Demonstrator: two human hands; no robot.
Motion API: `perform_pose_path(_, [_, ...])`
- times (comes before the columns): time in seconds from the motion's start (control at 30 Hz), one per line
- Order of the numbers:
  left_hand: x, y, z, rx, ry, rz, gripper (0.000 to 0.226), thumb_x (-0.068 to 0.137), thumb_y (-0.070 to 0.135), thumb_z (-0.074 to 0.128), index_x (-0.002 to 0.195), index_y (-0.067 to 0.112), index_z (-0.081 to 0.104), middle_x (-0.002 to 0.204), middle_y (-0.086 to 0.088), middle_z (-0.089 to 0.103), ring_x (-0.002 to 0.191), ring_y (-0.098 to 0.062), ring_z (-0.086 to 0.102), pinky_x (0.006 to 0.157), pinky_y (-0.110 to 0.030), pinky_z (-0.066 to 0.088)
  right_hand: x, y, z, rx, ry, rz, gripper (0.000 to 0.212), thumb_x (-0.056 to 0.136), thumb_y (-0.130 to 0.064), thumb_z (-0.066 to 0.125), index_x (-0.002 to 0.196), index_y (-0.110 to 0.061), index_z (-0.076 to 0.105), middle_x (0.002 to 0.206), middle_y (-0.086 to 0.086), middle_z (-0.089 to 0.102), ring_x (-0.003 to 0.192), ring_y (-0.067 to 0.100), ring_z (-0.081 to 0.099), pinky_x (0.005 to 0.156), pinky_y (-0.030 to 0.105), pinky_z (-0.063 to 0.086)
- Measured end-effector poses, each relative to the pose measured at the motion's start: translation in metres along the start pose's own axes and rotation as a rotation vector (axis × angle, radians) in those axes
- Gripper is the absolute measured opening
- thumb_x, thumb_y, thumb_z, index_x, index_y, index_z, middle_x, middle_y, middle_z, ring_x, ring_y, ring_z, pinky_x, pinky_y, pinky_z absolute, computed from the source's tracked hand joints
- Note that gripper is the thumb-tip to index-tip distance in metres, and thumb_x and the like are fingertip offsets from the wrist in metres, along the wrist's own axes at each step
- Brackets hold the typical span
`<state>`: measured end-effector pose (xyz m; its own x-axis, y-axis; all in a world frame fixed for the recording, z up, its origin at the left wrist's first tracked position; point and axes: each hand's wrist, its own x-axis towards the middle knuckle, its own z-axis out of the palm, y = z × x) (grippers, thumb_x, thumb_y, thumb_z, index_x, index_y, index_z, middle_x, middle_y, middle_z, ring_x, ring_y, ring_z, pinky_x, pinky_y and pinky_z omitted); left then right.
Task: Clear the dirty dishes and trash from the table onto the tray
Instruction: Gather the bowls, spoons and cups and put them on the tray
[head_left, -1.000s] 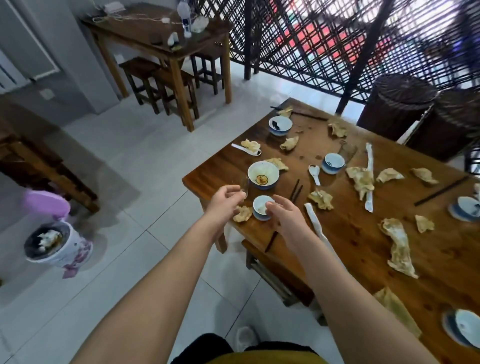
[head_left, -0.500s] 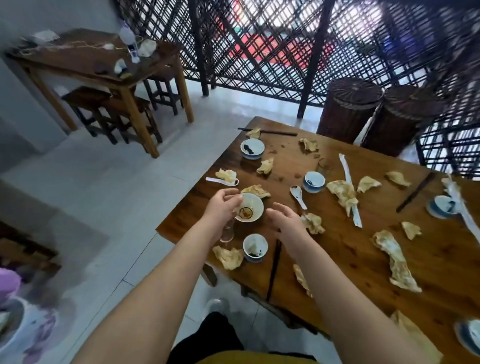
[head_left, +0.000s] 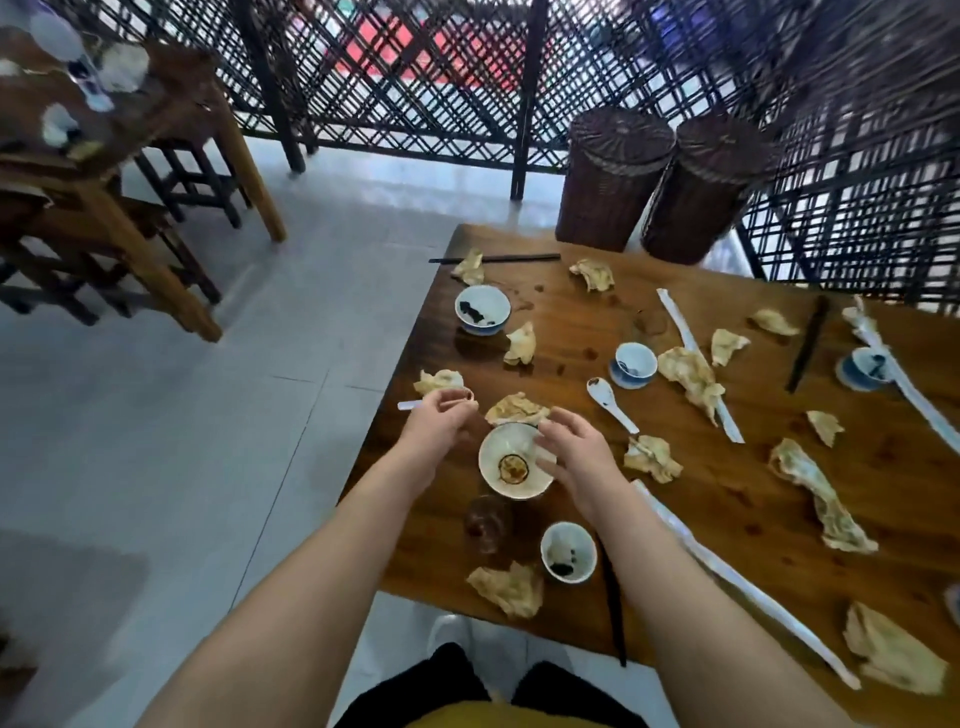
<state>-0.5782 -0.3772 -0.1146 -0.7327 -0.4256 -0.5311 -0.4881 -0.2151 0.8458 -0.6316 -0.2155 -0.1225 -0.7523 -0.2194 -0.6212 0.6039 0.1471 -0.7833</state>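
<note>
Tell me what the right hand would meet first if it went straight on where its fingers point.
The right hand would probably meet the white bowl first; its fingertips hover by the rim, though height is unclear.

A person's bare forearms reach over the near corner of a wooden table (head_left: 727, 499) littered with crumpled napkins (head_left: 511, 590), small cups (head_left: 568, 552) and black chopsticks (head_left: 613, 608). The right hand (head_left: 576, 457), fingers loosely spread, is at the right rim of a stained white bowl (head_left: 511, 462). The left hand (head_left: 439, 426), fingers curled, is over a white spoon handle (head_left: 406, 406); its grip is unclear. Two wicker baskets (head_left: 615, 179) stand beyond the table.
</note>
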Motion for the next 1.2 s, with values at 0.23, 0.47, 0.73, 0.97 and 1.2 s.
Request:
perform_pose_path(0.23, [0.033, 0.001, -0.017, 0.048, -0.055, -0.039, 0.024, 0.095, 0.023, 0.059, 0.119, 0.018, 0.055, 0.119, -0.004, 0.057, 0.115, -0.020, 0.056, 0.097, -0.033, 0.050, 0.016, -0.003, 0.018, 0.011, 0.084, 0.003, 0.041, 0.094, -0.017, 0.060, 0.133, -0.019, 0.051, 0.132, 0.008, 0.054, 0.114, 0.020, 0.057, 0.096, 0.038, 0.051])
perform_pose_path(0.47, [0.058, -0.002, -0.023, 0.120, -0.070, -0.048, 0.019, 0.094, 0.024, 0.060, 0.112, 0.023, 0.054, 0.122, -0.003, 0.053, 0.118, -0.020, 0.054, 0.100, -0.035, 0.049, 0.035, -0.001, 0.025, 0.000, 0.098, 0.017, 0.046, 0.092, -0.017, 0.062, 0.136, -0.018, 0.049, 0.132, 0.006, 0.054, 0.117, 0.021, 0.055, 0.096, 0.038, 0.050])
perform_pose_path(0.73, [0.095, 0.005, -0.034, 0.319, -0.021, 0.058, 0.024, 0.092, 0.025, 0.063, 0.116, 0.022, 0.058, 0.115, 0.002, 0.058, 0.101, -0.013, 0.056, 0.067, -0.014, 0.046, 0.054, -0.003, 0.024, 0.013, 0.080, 0.013, 0.045, 0.094, -0.018, 0.060, 0.137, -0.017, 0.048, 0.130, 0.004, 0.056, 0.115, 0.020, 0.057, 0.101, 0.042, 0.048])
perform_pose_path(0.97, [0.129, 0.001, -0.037, 0.444, 0.005, 0.086, 0.018, 0.090, 0.024, 0.067, 0.106, 0.022, 0.060, 0.114, -0.002, 0.063, 0.099, -0.014, 0.057, 0.076, -0.021, 0.049, 0.074, -0.008, 0.028, 0.008, 0.096, 0.048, 0.043, 0.094, -0.015, 0.059, 0.136, -0.017, 0.049, 0.130, 0.004, 0.057, 0.117, 0.021, 0.055, 0.099, 0.040, 0.049])
perform_pose_path(1.2, [0.170, -0.006, -0.044, 0.608, -0.023, 0.065, 0.030, 0.087, 0.027, 0.070, 0.114, 0.015, 0.066, 0.117, -0.004, 0.064, 0.100, -0.014, 0.057, 0.080, -0.025, 0.050, 0.088, -0.005, 0.029, -0.001, 0.104, 0.030, 0.043, 0.093, -0.015, 0.061, 0.135, -0.015, 0.050, 0.130, 0.004, 0.058, 0.119, 0.020, 0.054, 0.100, 0.040, 0.048])
